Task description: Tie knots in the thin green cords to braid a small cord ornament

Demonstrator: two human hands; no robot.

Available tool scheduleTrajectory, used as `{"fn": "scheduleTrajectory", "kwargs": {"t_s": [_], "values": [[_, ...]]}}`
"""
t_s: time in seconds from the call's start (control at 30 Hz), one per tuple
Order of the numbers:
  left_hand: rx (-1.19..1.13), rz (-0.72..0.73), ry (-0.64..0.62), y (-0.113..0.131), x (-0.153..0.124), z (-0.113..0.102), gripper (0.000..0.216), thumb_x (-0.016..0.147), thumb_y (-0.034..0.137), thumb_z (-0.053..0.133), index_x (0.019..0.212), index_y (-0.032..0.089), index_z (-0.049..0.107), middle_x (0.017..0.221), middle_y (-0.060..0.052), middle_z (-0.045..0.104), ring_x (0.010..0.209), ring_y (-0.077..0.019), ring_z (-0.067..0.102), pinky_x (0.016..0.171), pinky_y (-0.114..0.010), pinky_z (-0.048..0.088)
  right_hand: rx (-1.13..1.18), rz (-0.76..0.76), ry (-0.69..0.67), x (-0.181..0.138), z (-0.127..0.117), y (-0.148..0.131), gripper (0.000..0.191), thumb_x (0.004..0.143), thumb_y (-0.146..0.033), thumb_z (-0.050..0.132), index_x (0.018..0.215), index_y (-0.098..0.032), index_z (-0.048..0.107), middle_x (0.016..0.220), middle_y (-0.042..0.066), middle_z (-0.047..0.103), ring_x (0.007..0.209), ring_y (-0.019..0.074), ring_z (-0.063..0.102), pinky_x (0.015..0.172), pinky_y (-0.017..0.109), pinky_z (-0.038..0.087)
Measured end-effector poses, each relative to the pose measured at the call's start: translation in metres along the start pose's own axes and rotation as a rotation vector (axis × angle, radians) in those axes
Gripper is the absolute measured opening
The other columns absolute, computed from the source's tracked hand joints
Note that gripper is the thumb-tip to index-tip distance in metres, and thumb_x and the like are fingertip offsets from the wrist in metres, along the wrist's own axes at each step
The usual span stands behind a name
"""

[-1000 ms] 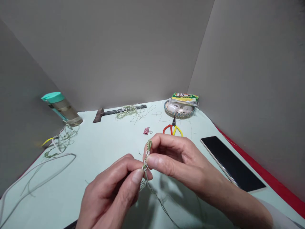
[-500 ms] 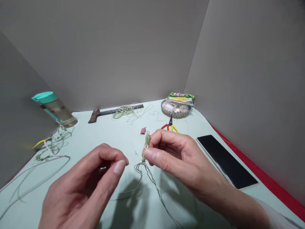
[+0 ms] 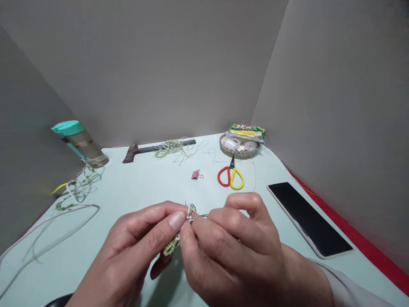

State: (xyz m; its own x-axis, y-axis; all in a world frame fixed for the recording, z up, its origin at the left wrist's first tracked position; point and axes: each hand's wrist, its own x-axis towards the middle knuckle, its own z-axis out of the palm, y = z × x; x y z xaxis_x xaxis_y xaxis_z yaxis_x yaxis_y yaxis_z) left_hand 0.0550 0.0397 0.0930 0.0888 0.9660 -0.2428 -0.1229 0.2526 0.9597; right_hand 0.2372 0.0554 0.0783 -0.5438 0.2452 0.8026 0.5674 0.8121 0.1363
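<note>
A small knotted piece of green and white cord (image 3: 171, 247) is held between both hands at the near middle of the table. My left hand (image 3: 145, 238) pinches it between thumb and forefinger, and its braided end hangs below the fingers. My right hand (image 3: 234, 238) is closed at the piece's other side, fingertips pressed together on the thin cords by the white knot. A small loop of cord stands up between the fingertips. Most of the loose strands are hidden behind the right hand.
Beyond the hands lie a pink binder clip (image 3: 195, 174) and red-and-yellow scissors (image 3: 231, 177). A hammer (image 3: 153, 149) with tangled cord, a basket (image 3: 239, 152) and a bottle (image 3: 84, 145) stand at the back. A phone (image 3: 309, 219) lies right; a white cable (image 3: 86, 206) curves at left.
The knotted cord has moved from the right hand's pinch into the left hand, down and leftward. My hands have come together, and the right hand now grips the thin cords. The scissors' handles are uncovered.
</note>
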Motion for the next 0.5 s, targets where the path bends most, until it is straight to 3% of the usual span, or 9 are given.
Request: {"fn": "scheduleTrajectory", "kwargs": {"t_s": [0.2, 0.27, 0.37, 0.5], "values": [[-0.014, -0.029, -0.091, 0.001, 0.003, -0.002, 0.03, 0.078, 0.053, 0.082, 0.078, 0.023, 0.076, 0.061, 0.005, 0.045, 0.055, -0.011, 0.034, 0.047, -0.018, 0.034, 0.208, 0.012, 0.019, -0.001, 0.002, 0.004, 0.028, 0.081, -0.007, 0.05, 0.098, -0.012, 0.071, 0.087, 0.002, 0.075, 0.073, 0.0166, 0.056, 0.071, 0.04, 0.04], [0.007, -0.057, -0.084, -0.002, -0.001, -0.007, 0.034, 0.079, 0.054, 0.081, 0.073, 0.021, 0.072, 0.062, 0.005, 0.043, 0.055, -0.0104, 0.03, 0.047, -0.018, 0.031, 0.342, 0.141, 0.008, -0.002, 0.0, 0.001, 0.03, 0.078, -0.004, 0.051, 0.099, -0.013, 0.072, 0.088, 0.001, 0.075, 0.076, 0.0159, 0.057, 0.076, 0.038, 0.044], [0.076, -0.075, -0.108, -0.007, -0.01, -0.014, 0.037, 0.084, 0.053, 0.076, 0.069, 0.021, 0.068, 0.061, 0.004, 0.043, 0.053, -0.0102, 0.031, 0.047, -0.018, 0.03, 0.577, 0.41, -0.029, -0.003, -0.004, -0.003, 0.029, 0.087, -0.006, 0.055, 0.111, -0.017, 0.067, 0.103, 0.002, 0.075, 0.095, 0.0171, 0.064, 0.091, 0.035, 0.048], [0.148, -0.135, -0.137, -0.015, -0.02, -0.021, 0.039, 0.088, 0.056, 0.07, 0.071, 0.022, 0.067, 0.063, 0.003, 0.044, 0.054, -0.0102, 0.032, 0.048, -0.019, 0.03, 0.87, 0.71, -0.321, -0.006, -0.004, -0.006, 0.02, 0.098, -0.029, 0.061, 0.117, -0.022, 0.065, 0.119, 0.0, 0.072, 0.113, 0.0166, 0.064, 0.099, 0.03, 0.045]]}}
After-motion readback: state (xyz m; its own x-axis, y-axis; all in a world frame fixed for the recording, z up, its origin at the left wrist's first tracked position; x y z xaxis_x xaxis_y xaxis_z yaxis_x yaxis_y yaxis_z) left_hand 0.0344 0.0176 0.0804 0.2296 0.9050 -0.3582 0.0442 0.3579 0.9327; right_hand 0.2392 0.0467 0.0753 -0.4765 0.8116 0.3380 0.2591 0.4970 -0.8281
